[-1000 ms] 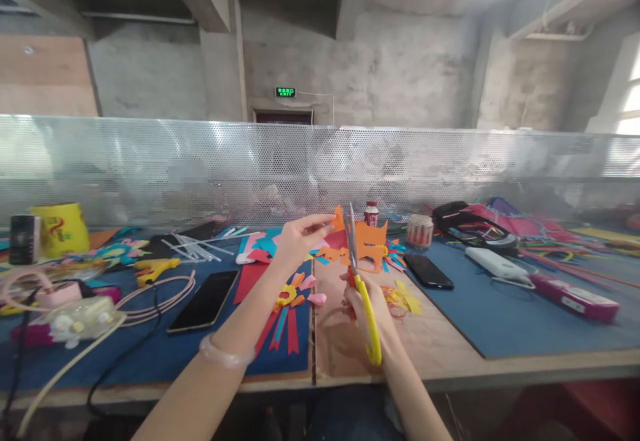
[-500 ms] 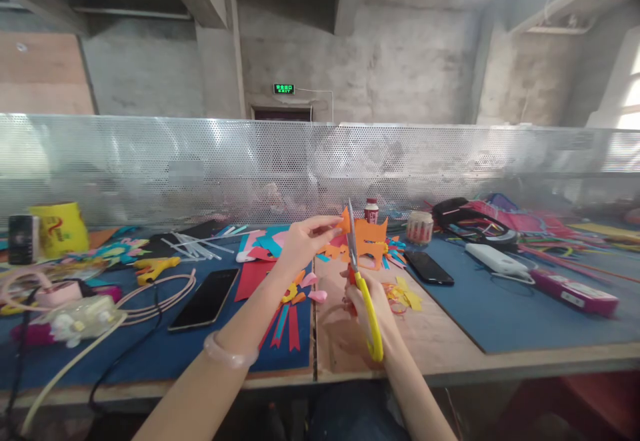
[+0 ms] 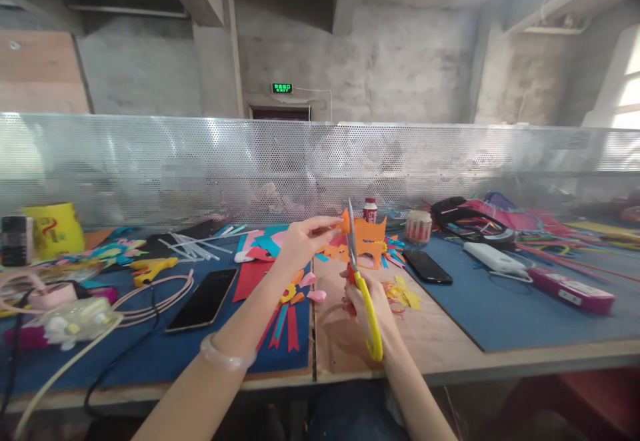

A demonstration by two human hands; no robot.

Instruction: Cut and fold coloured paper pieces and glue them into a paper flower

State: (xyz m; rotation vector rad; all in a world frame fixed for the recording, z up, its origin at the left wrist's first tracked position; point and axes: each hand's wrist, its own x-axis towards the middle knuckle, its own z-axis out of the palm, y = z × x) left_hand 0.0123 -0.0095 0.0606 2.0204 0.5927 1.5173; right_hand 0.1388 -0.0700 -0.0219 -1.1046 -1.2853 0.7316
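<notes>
My right hand [image 3: 367, 297] is wrapped round yellow-handled scissors [image 3: 369, 314], whose blades point up and away from me. Beside and behind the blades is a sheet of orange paper [image 3: 370, 233] with jagged edges and cut-outs. Between its fingertips my left hand [image 3: 313, 234] pinches the paper's left part, close to the blades. Whether the blades are closed is hard to see. Below the hands lie pink paper petals [image 3: 316, 295], red paper strips [image 3: 293, 329] and yellow paper scraps [image 3: 411, 293].
To the left are a phone [image 3: 203, 299], a yellow glue gun [image 3: 153, 271], white sticks [image 3: 193, 246] and cables. On the right lie another phone [image 3: 427, 267], a white power bank [image 3: 493, 257] and a purple box [image 3: 570, 289]. A can [image 3: 419, 227] and small bottle [image 3: 370, 210] stand behind.
The view has shifted very slightly. Both hands, the scissors and the orange paper keep almost the same position.
</notes>
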